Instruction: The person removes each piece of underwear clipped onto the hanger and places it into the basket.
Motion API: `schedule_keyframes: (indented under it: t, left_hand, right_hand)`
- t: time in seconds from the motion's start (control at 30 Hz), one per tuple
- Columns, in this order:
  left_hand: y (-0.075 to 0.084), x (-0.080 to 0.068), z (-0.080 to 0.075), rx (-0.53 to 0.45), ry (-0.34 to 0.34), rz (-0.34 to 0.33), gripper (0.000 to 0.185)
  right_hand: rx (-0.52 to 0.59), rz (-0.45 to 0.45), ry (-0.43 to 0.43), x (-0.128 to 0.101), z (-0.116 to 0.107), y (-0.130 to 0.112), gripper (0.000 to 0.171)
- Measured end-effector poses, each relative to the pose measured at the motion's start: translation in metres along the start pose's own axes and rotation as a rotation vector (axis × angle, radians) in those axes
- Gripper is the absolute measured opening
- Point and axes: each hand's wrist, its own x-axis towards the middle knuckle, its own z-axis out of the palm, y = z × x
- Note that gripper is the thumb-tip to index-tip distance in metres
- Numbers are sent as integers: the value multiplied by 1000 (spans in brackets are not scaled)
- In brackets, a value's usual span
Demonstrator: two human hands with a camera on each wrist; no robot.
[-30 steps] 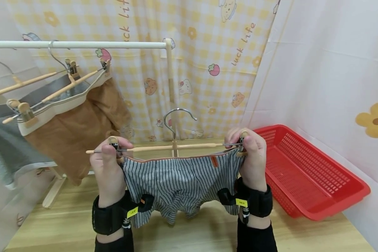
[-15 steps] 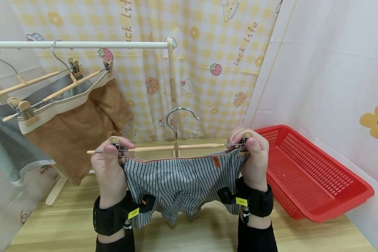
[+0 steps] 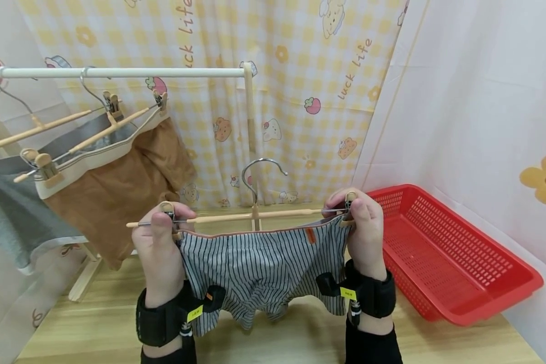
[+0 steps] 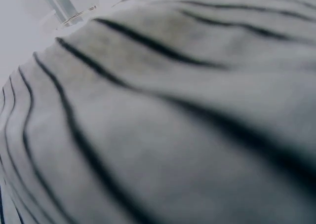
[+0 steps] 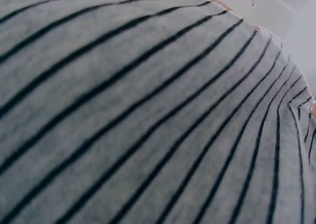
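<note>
In the head view a wooden clip hanger (image 3: 227,218) with a metal hook is held up over the table, and grey underpants (image 3: 264,268) with dark stripes hang below its bar. My left hand (image 3: 156,247) pinches the hanger's left clip (image 3: 168,207) at one end of the waistband. At the other end, my right hand (image 3: 366,232) pinches the right clip (image 3: 349,202). The clip tips sit at the waistband corners, partly behind my thumbs. Striped cloth fills most of the left wrist view (image 4: 148,130) and the right wrist view (image 5: 138,110), where neither hand shows.
On the left, a rack with a white rail (image 3: 164,73) carries brown underpants (image 3: 123,187) on a clip hanger. Grey underpants (image 3: 27,217) hang behind them. A red perforated basket (image 3: 441,263) stands on the wooden table (image 3: 100,328) at the right. A checked curtain (image 3: 300,50) closes the back.
The rack and its garments appear slightly lower and farther right in the head view. Both hands keep pinching the clips, with the right hand a little farther left than half a second ago.
</note>
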Motion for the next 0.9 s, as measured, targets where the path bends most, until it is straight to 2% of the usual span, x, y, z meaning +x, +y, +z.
schedule_keyframes:
  t: [0.27, 0.4, 0.7, 0.9]
  left_hand:
    - [-2, 0, 0, -3, -8, 22, 61]
    - [-2, -2, -1, 10, -7, 12, 61]
    - [-3, -1, -7, 34, 5, 44, 60]
    - [-2, -2, -9, 20, 21, 48, 60]
  right_hand:
    - [-10, -8, -1, 1, -1, 0, 42]
    - [-19, -4, -4, 0, -1, 0, 41]
    - [-111, 24, 6, -3, 1, 7, 43]
    - [-152, 9, -1, -3, 3, 4, 44]
